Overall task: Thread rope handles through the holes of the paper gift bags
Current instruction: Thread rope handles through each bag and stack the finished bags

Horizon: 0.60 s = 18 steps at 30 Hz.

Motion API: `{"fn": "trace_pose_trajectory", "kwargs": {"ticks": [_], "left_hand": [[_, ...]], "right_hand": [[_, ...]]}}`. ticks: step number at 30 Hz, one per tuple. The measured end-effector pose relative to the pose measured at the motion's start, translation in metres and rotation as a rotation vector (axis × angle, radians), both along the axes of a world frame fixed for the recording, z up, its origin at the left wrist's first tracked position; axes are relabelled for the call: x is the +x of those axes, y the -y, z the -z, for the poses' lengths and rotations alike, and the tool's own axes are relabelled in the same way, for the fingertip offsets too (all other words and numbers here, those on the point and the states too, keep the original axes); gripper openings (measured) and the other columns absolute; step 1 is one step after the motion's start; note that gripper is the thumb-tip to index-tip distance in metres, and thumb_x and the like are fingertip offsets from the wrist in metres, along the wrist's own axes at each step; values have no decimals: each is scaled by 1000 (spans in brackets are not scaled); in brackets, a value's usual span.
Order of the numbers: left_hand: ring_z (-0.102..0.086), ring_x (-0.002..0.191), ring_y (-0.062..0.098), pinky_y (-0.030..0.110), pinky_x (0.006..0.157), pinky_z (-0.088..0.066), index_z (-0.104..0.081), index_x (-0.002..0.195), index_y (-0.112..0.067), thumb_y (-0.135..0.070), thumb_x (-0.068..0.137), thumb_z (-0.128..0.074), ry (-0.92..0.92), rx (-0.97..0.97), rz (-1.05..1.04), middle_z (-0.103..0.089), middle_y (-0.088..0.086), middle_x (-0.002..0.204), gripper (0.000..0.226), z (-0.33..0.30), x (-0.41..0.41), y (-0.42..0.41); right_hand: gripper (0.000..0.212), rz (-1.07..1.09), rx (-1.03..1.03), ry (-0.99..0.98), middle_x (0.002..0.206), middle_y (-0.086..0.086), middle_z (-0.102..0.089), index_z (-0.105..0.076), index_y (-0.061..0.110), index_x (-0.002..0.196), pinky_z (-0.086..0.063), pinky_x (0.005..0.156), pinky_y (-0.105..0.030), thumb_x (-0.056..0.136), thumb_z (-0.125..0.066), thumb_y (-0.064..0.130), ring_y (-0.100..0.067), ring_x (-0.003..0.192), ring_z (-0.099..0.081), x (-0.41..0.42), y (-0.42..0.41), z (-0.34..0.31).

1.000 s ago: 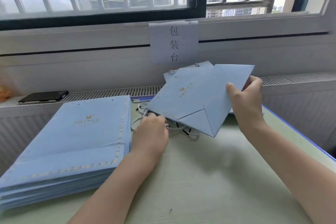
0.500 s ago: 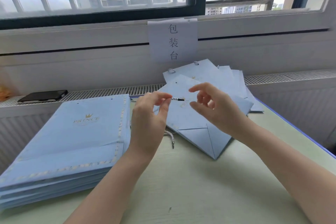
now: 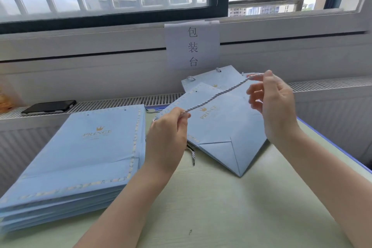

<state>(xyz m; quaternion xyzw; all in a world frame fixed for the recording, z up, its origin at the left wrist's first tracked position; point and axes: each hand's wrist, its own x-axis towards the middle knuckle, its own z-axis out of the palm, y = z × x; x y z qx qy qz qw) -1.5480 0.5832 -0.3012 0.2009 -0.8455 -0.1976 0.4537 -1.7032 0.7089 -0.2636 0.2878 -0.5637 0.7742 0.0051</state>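
A silver-white twisted rope handle [image 3: 216, 94] is stretched in the air between my hands. My left hand [image 3: 168, 137] pinches its lower end, my right hand [image 3: 271, 104] pinches the upper end with thumb and forefinger, the other fingers spread. Below the rope a flat light-blue paper gift bag [image 3: 227, 139] with a gold crown print lies on the table, folded bottom toward me. Behind it lie more blue bags [image 3: 213, 78] with rope loops through their holes. More loose rope [image 3: 192, 154] peeks out beside my left wrist.
A stack of flat blue bags [image 3: 80, 159] lies at the left of the pale green table [image 3: 211, 207]. A black phone [image 3: 49, 106] rests on the radiator ledge. A paper sign [image 3: 192, 45] hangs under the window. The table's blue edge [image 3: 332, 147] runs along the right.
My right hand let go of the bag, which now lies flat. My left hand lifted a rope from the table; both hands then drew apart, stretching it out between them.
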Motion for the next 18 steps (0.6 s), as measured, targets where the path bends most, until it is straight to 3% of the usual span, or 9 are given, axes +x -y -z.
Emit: {"fn": "trace_pose_trajectory", "kwargs": {"ticks": [3, 5, 8, 12, 16, 18], "left_hand": [[-43, 53, 20, 33, 53, -33, -63, 89, -11, -29, 98, -45, 90, 52, 40, -41, -6, 49, 27, 0, -1, -2], [-54, 68, 24, 38, 62, -43, -61, 89, -9, -35, 99, -40, 235, 99, 49, -56, -1, 62, 35, 2, -2, -3], [-57, 84, 29, 37, 69, -42, -56, 83, -11, -36, 100, -35, 386, 172, -25, -63, 5, 79, 37, 6, -3, -3], [-52, 79, 27, 35, 66, -37, -44, 75, -13, -32, 101, -33, 384, 265, -42, -53, 0, 69, 34, 7, -4, -3], [-54, 88, 24, 34, 74, -42, -53, 105, -15, -30, 101, -32, 472, 224, -157, -62, 3, 98, 26, 6, -3, 0], [-47, 86, 22, 32, 72, -38, -53, 109, -15, -28, 100, -32, 513, 179, -230, -60, 2, 105, 26, 4, -1, 1]], "right_hand": [[36, 175, 218, -106, 71, 4, -60, -65, 18, 78, -41, 58, -19, 101, -38, 24, -7, 62, -54, -20, -3, 9], [38, 308, 516, -303, 84, -3, -64, -66, 8, 82, -40, 68, -27, 100, -38, 27, -18, 83, -57, -37, -3, 22], [41, 426, 945, -465, 101, -17, -60, -63, 2, 91, -36, 82, -39, 100, -32, 27, -34, 103, -46, -51, -2, 38], [36, 425, 1195, -474, 98, -12, -55, -52, 5, 92, -35, 81, -40, 102, -26, 27, -35, 101, -48, -39, -4, 35], [33, 503, 1369, -490, 80, -6, -48, -42, 10, 80, -31, 79, -39, 103, -23, 26, -33, 87, -49, -36, -13, 23], [32, 470, 1347, -409, 73, -5, -44, -38, 9, 72, -31, 73, -36, 100, -27, 19, -32, 78, -46, -37, -17, 19]]}}
